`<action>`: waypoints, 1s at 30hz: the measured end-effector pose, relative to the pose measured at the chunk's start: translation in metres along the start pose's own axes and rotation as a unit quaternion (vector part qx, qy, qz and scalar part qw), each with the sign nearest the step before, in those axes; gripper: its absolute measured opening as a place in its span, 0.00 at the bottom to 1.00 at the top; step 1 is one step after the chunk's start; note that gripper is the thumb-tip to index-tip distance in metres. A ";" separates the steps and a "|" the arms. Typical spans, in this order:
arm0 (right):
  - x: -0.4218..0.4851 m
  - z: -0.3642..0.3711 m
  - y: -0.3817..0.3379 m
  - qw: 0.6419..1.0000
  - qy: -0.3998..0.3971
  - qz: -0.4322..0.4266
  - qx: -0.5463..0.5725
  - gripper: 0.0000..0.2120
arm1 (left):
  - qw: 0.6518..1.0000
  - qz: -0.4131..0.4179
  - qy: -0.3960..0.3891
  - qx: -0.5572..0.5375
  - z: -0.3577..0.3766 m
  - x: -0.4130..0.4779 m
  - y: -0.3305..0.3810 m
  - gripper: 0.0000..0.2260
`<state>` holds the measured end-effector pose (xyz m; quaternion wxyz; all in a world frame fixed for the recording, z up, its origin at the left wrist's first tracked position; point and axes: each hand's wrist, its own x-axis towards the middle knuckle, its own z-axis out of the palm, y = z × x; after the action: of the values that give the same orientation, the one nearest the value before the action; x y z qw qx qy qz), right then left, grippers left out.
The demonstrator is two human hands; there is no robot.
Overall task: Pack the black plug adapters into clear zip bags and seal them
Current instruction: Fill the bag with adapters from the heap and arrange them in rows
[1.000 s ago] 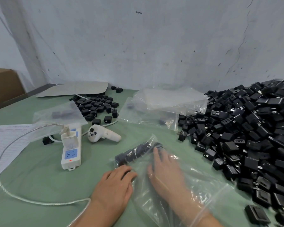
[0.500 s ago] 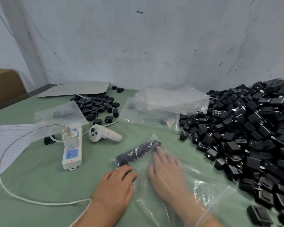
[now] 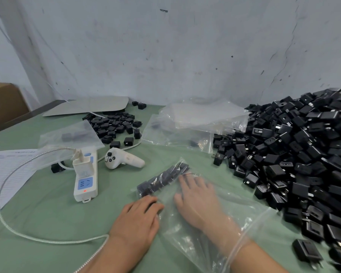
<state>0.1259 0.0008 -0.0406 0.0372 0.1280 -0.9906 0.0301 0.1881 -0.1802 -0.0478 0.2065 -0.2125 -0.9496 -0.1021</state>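
A clear zip bag (image 3: 187, 233) lies on the green table in front of me. My right hand (image 3: 197, 200) is inside it up to the wrist, fingers straight, touching a row of black plug adapters (image 3: 161, 179) at the bag's far end. My left hand (image 3: 138, 219) rests flat on the bag's left edge from outside. A big heap of loose black adapters (image 3: 299, 160) fills the right side.
A white power strip (image 3: 85, 174) with a braided cable (image 3: 28, 236) and a white handheld controller (image 3: 124, 160) lie at left. Spare clear bags (image 3: 193, 123) and a smaller adapter pile (image 3: 114, 125) sit farther back. Paper sheet (image 3: 6, 174) at far left.
Both hands stay almost where they were; the right hand inside the bag has shifted slightly against the adapters. The view has moved a little.
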 end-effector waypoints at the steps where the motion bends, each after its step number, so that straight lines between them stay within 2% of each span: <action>1: -0.002 0.001 0.000 1.000 -0.001 -0.009 -0.002 0.29 | 1.000 0.000 -0.001 -0.004 -0.001 0.000 0.000 0.16; 7: -0.009 0.006 0.001 0.999 0.024 -0.028 0.014 0.28 | 1.000 0.000 0.000 -0.017 -0.003 0.001 0.002 0.15; 13: -0.006 0.006 0.001 0.998 0.039 -0.007 0.046 0.30 | 0.999 -0.017 -0.022 -0.018 -0.003 0.001 0.002 0.16; 17: -0.006 0.006 0.002 0.997 0.063 -0.038 0.019 0.29 | 0.999 -0.032 -0.033 -0.010 -0.007 0.003 0.001 0.16; 22: 0.009 0.009 0.008 0.995 0.027 -0.079 0.062 0.34 | 0.994 -0.105 0.010 -0.043 -0.006 0.035 0.004 0.13; 24: 0.020 0.011 0.013 0.992 0.020 -0.089 0.081 0.36 | 0.990 -0.128 0.006 -0.062 0.000 0.051 0.002 0.11; 27: 0.035 0.014 0.015 0.995 -0.008 -0.070 0.066 0.39 | 0.990 -0.129 -0.017 -0.054 0.012 0.070 -0.001 0.15; 30: 0.040 0.014 0.013 0.996 -0.010 -0.025 0.089 0.33 | 0.989 -0.132 -0.041 -0.056 0.021 0.081 0.000 0.17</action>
<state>0.0828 0.0021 -0.0522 0.0166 0.1563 -0.9807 0.1164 0.1137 -0.1444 -0.0314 0.1396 -0.1002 -0.9699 -0.1727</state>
